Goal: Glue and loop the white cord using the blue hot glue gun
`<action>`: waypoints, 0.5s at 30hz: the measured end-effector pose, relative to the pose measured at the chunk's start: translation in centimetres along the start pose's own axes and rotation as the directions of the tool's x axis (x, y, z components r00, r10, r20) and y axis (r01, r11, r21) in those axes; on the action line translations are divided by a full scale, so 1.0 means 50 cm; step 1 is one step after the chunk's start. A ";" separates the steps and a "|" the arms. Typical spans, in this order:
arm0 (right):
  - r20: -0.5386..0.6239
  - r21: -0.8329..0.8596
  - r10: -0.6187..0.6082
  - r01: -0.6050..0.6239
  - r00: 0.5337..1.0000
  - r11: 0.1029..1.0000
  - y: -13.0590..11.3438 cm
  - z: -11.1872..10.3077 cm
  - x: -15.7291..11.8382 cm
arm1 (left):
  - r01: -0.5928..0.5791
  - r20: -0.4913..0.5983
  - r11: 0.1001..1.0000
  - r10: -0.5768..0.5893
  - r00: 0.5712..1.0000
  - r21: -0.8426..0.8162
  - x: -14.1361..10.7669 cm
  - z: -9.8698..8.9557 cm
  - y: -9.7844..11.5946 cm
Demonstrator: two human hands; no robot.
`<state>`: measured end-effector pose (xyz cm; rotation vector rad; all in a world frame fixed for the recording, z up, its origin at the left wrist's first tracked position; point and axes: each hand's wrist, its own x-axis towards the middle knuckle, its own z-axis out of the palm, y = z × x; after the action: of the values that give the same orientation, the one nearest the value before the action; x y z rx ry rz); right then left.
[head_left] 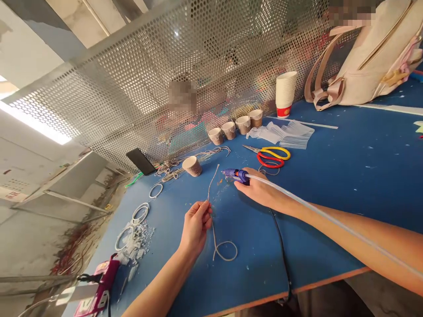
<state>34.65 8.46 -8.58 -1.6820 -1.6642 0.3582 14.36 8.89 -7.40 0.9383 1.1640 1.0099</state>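
Pinched in the fingers of my left hand (197,222) is a thin grey cord (213,185); one end points up and away, the rest trails into a loop on the table. My right hand (256,187) is wrapped round a purple hot glue gun (235,175), its nozzle pointing left near the cord's upper end. A long clear glue stick runs out of the gun's back over my right forearm. Beyond the right hand lie scissors (272,154) with one red and one yellow handle. A cord-wrapped paper cup (192,166) stands past the cord's tip.
Several wrapped cups (228,130) line the perforated metal screen (132,97), near a stack of paper cups (286,92) and clear strips (294,134). White rings (140,213) and scraps lie left. A phone (141,161) leans on the screen; a beige bag (366,66) stands back right.
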 end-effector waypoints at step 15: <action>0.245 0.467 0.025 -0.141 0.969 0.873 -0.051 -0.009 -0.081 | 0.009 -0.068 1.000 -0.008 0.998 0.011 -0.003 -0.015 -0.020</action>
<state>32.54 4.21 -7.78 -1.3694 -1.4988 0.9634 13.75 8.52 -8.44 0.9134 1.2303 1.0361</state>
